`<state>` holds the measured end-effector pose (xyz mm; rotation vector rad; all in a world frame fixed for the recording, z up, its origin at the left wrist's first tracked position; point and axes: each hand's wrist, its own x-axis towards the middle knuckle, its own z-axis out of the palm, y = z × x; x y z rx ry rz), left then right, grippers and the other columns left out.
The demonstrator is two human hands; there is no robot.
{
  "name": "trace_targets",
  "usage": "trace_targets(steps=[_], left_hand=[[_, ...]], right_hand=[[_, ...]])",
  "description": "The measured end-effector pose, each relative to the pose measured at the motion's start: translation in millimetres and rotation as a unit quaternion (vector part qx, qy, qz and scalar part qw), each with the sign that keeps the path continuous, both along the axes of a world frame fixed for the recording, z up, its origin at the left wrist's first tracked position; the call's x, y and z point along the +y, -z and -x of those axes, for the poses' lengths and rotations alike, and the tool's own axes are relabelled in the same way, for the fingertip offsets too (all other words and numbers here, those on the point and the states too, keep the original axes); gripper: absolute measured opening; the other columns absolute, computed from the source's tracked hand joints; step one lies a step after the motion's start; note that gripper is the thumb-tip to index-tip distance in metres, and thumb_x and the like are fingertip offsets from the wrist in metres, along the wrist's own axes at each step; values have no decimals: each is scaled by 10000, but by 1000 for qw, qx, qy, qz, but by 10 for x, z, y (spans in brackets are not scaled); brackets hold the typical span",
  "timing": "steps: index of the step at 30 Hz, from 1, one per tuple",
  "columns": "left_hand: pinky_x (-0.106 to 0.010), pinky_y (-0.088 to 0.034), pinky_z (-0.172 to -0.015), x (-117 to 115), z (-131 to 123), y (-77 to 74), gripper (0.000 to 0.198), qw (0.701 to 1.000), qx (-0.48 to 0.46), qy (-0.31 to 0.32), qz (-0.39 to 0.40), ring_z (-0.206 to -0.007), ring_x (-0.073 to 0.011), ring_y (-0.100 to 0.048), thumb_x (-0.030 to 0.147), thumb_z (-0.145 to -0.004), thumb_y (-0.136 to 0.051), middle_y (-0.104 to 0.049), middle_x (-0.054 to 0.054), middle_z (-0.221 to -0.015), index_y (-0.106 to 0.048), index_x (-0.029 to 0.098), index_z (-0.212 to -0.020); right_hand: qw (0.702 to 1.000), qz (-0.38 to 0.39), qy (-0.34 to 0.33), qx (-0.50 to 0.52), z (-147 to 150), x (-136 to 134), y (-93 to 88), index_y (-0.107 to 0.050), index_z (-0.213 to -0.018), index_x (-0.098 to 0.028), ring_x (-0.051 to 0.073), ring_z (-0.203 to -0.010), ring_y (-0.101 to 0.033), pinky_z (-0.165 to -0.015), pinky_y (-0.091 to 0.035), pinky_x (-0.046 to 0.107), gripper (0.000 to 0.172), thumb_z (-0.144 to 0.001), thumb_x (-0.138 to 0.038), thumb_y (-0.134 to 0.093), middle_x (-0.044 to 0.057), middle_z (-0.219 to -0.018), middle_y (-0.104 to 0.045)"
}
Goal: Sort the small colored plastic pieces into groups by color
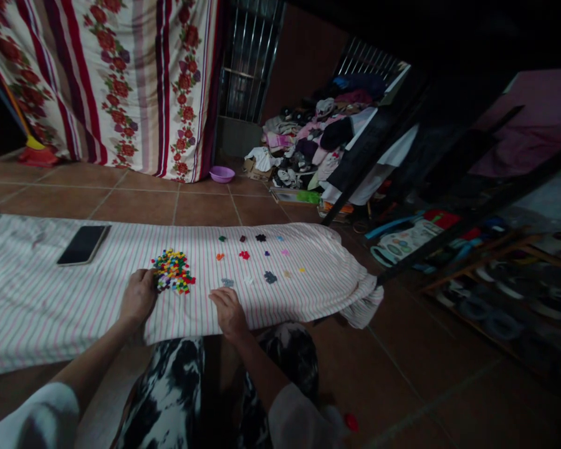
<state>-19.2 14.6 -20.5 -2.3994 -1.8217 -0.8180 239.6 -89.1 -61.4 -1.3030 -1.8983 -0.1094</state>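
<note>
A mixed pile of tiny coloured pieces, perhaps beads or small bricks, lies on a striped cloth. At the pile's left edge rests my left hand, fingers curled in against the pieces; anything in its fingertips is hidden. My right hand is just right of the pile, fingers stretched out loosely to the left, with nothing visible in them. Just beyond its fingers is a small grey group. Further small single-colour groups sit in rough rows, among them red, black, dark grey and white pieces.
A phone lies on the cloth at the left. My knees are under the near edge. Beyond, on the tiled floor, are a purple basin, a clothes heap and a floral curtain. A dark post and shoe rack stand right.
</note>
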Motion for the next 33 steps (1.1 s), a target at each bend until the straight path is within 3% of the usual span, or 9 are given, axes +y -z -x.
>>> trace_targets(steps=[9, 13, 17, 24, 33], left_hand=[[-379, -488, -963, -89, -32, 43, 362, 999, -33, -20, -11, -1106, -243, -575, 166, -884, -393, -613, -151, -1190, -588, 145, -1188], [-433, -403, -1060, -148, -44, -5, 333, 999, -15, -41, -10, -1217, -282, -519, 153, -892, -362, -632, -163, -1162, -590, 120, -1132], [-460, -408, -1009, -204, -88, -51, 301, 997, -2, -74, -1, -1156, -307, -543, 182, -923, -330, -641, -173, -1099, -593, 119, -1053], [-451, -405, -982, -234, -135, -83, 287, 995, 15, -94, 10, -1167, -304, -533, 172, -919, -349, -632, -169, -1158, -590, 138, -1073], [-425, -406, -928, -259, -152, -158, 262, 995, 17, -94, 19, -1084, -285, -555, 156, -900, -383, -632, -152, -1104, -585, 144, -1065]], right_hand=[[997, 3, 46, 56, -3, -53, -43, -721, -1096, -177, 229, -1101, -575, -987, -520, 438, 399, -898, -51, -398, 102, -1090, -712], [998, 17, 37, 50, -17, -91, -39, -722, -1072, -161, 236, -1087, -573, -976, -516, 441, 406, -882, -38, -384, 115, -1069, -718], [997, 35, 55, 47, 13, -61, -69, -727, -1052, -195, 224, -1061, -600, -972, -508, 422, 378, -898, -62, -409, 94, -1043, -714], [988, 109, 62, 86, 252, 180, -217, -714, -1055, -216, 185, -937, -640, -879, -528, 311, 277, -914, -156, -484, 69, -996, -667], [976, 185, 109, 33, 541, 542, -354, -674, -1027, -251, 187, -937, -647, -796, -504, 274, 194, -891, -168, -564, 37, -977, -673]])
